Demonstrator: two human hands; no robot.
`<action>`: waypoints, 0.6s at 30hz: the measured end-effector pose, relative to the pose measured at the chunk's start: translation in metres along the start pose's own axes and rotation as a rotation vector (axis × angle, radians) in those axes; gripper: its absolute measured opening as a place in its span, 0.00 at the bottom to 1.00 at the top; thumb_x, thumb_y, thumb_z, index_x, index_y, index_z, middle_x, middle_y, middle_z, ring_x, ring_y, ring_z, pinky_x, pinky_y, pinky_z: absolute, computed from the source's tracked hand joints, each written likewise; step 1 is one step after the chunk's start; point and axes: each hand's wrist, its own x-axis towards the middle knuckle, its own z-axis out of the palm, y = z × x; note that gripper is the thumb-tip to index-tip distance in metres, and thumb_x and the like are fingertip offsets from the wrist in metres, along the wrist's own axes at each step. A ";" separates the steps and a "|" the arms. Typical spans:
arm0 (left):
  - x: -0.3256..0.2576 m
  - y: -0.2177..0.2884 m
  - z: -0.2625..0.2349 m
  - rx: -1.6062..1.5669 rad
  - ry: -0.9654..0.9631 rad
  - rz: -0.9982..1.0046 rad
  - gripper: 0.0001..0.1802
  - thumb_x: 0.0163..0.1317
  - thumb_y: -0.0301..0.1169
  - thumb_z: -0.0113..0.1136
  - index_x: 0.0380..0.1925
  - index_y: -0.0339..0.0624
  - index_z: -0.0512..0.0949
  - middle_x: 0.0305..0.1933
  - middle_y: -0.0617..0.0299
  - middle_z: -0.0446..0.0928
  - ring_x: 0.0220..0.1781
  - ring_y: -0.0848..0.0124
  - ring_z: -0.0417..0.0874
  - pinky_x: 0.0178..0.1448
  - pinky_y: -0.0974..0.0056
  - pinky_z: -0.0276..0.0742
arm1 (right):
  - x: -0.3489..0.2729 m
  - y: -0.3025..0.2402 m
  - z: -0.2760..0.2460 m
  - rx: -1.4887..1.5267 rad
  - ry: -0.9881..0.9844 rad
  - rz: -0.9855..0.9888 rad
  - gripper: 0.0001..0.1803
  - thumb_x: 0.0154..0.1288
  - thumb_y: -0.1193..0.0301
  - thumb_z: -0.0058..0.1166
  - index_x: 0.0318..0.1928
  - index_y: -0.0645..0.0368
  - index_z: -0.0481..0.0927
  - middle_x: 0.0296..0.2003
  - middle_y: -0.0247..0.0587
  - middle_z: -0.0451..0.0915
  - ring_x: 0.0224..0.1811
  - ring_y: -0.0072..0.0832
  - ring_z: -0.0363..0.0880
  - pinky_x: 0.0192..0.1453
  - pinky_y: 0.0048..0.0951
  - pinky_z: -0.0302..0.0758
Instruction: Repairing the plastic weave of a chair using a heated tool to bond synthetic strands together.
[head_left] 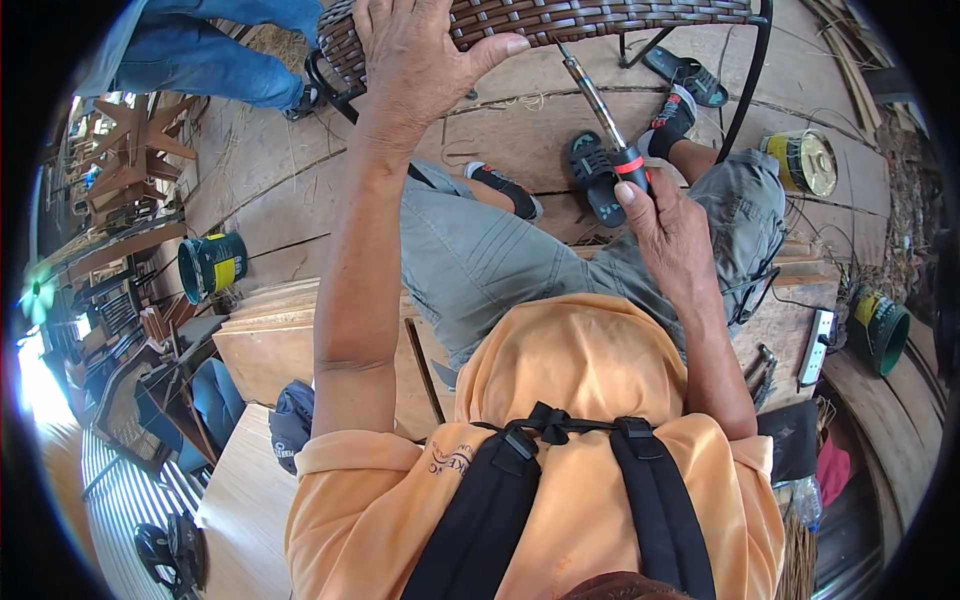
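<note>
A brown woven wicker piece (600,18) on a dark metal frame (745,95) crosses the top of the view. My left hand (420,70) lies on its weave with the thumb stretched out to the right, and the fingertips run out at the upper edge. In my right hand (665,225) is a soldering iron (600,105), gripped by its black handle with a red ring. Its thin tip points up and meets or nearly meets the lower edge of the weave; I cannot tell if they touch.
Loose sandals (596,180) lie on the plank floor (270,190) near my feet. Green buckets (213,266) stand at both sides, and a power strip (817,347) is at the right. Another person's jeans-clad leg (215,60) is at the upper left. A dark cap (292,425) rests beside me.
</note>
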 end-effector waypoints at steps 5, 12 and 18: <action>0.001 0.000 0.000 0.003 -0.004 0.004 0.48 0.43 0.50 0.71 0.60 0.35 0.64 0.60 0.48 0.67 0.65 0.51 0.63 0.68 0.47 0.52 | 0.000 0.000 -0.002 -0.010 -0.016 0.024 0.20 0.70 0.57 0.48 0.37 0.65 0.70 0.21 0.57 0.74 0.27 0.55 0.78 0.28 0.44 0.70; 0.002 0.000 -0.002 -0.010 -0.002 0.014 0.48 0.44 0.52 0.70 0.60 0.34 0.64 0.60 0.47 0.67 0.64 0.51 0.63 0.67 0.47 0.53 | 0.001 -0.001 -0.003 0.028 -0.024 0.065 0.20 0.69 0.57 0.49 0.37 0.66 0.71 0.21 0.57 0.74 0.25 0.53 0.77 0.28 0.42 0.70; 0.000 -0.001 0.000 -0.001 0.000 0.011 0.47 0.44 0.51 0.70 0.60 0.34 0.64 0.60 0.47 0.67 0.65 0.51 0.63 0.67 0.47 0.52 | 0.001 0.002 -0.002 0.016 -0.027 0.074 0.20 0.69 0.57 0.49 0.36 0.66 0.71 0.20 0.57 0.73 0.25 0.53 0.77 0.27 0.42 0.69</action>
